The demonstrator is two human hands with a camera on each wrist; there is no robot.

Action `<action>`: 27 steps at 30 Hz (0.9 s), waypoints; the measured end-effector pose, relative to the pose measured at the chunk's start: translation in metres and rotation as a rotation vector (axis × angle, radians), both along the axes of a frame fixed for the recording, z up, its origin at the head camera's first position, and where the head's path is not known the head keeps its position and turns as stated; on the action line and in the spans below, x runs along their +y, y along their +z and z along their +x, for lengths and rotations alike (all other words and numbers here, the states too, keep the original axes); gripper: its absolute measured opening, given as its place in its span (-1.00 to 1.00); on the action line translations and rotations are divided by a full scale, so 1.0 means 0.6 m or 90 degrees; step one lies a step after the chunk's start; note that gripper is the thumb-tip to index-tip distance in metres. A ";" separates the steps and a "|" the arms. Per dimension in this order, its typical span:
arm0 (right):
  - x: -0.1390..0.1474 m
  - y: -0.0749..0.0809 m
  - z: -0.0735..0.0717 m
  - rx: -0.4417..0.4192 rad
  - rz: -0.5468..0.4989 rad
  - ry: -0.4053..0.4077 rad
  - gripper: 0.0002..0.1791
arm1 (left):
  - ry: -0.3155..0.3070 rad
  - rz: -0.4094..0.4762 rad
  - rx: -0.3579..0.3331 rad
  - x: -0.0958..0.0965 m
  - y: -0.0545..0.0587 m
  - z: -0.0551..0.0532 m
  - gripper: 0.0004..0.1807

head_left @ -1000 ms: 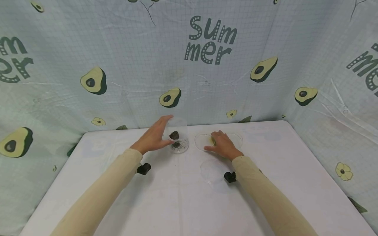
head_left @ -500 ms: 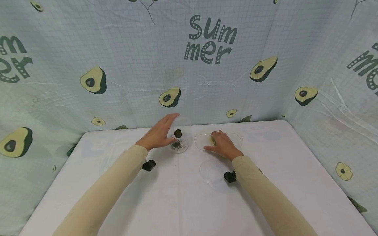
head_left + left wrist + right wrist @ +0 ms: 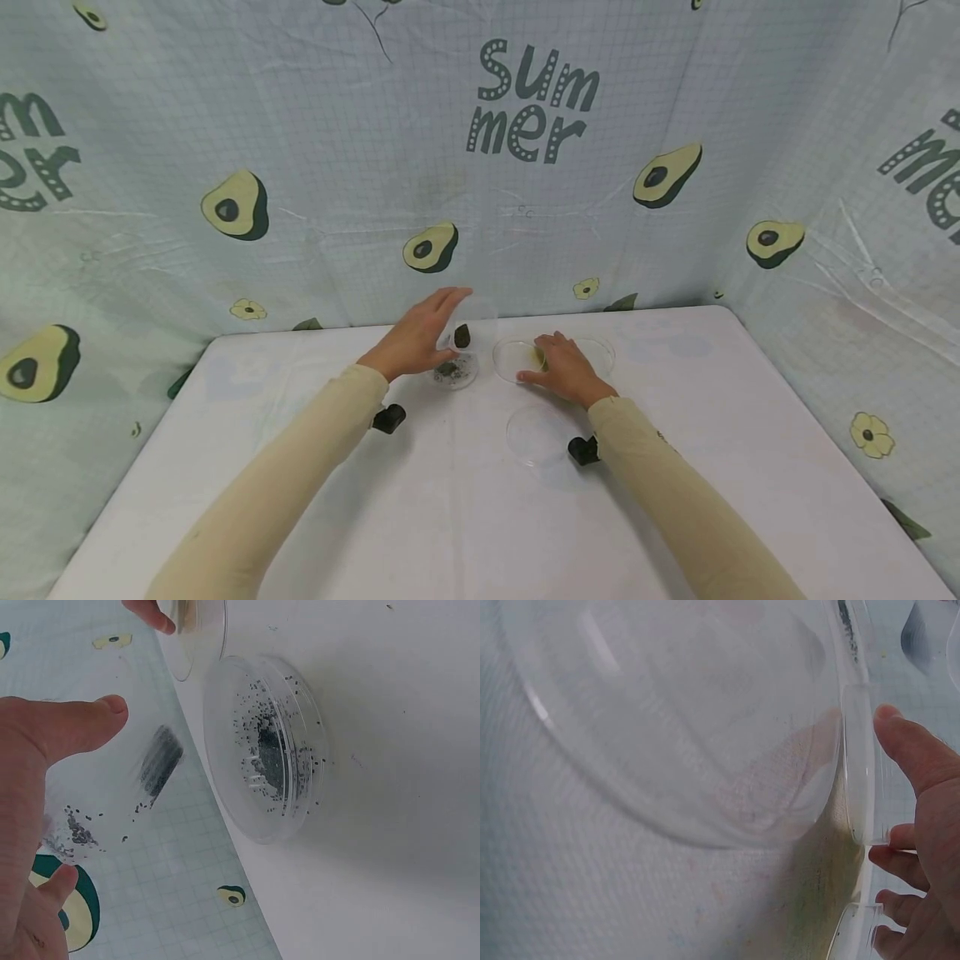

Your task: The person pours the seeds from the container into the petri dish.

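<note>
Your left hand (image 3: 416, 335) had its grip round a clear dish (image 3: 480, 312), thumb on one side and fingers on the other, holding it tilted up on edge. A dark clump (image 3: 462, 336) showed in that dish, with dark specks near it. Close under it, a speckled dish (image 3: 226, 761) sat on the worktop (image 3: 442, 508), dark bits (image 3: 271, 761) scattered inside; whether the two dishes touched, you could not tell.

Your right hand (image 3: 567, 367) was low over the worktop, its grip pinching the rim of another dish (image 3: 512, 362) between thumb and fingers. A further dish (image 3: 604, 357) lay beside it, partly behind that hand, and a fourth dish (image 3: 534, 442) lay nearer you. Behind the worktop hung a curtain (image 3: 337, 167) printed with avocados and "summer".
</note>
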State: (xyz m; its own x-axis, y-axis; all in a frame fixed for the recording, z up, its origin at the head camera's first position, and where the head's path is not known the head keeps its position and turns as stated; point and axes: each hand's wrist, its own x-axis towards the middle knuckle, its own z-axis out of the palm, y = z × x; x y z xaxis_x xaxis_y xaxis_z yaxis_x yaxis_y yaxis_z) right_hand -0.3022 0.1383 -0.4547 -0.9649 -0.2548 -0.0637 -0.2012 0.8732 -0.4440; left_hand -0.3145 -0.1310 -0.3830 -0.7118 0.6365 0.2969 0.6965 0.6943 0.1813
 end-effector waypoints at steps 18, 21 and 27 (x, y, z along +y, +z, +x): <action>-0.001 -0.002 0.000 -0.003 -0.001 -0.010 -0.09 | -0.005 -0.059 0.009 0.027 -0.001 0.000 0.06; -0.001 -0.002 -0.001 -0.008 -0.005 -0.014 -0.10 | -0.003 -0.070 0.008 0.031 -0.003 -0.001 0.06; -0.001 -0.003 0.000 -0.004 0.003 -0.010 -0.10 | 0.006 -0.081 0.001 0.043 -0.008 -0.004 0.07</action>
State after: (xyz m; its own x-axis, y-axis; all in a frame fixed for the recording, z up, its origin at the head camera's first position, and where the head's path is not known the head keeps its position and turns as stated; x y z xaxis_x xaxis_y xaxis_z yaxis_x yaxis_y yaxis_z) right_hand -0.3024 0.1376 -0.4562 -0.9685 -0.2388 -0.0705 -0.1844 0.8781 -0.4416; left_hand -0.3170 -0.1055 -0.3878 -0.7176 0.6624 0.2152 0.6900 0.7181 0.0908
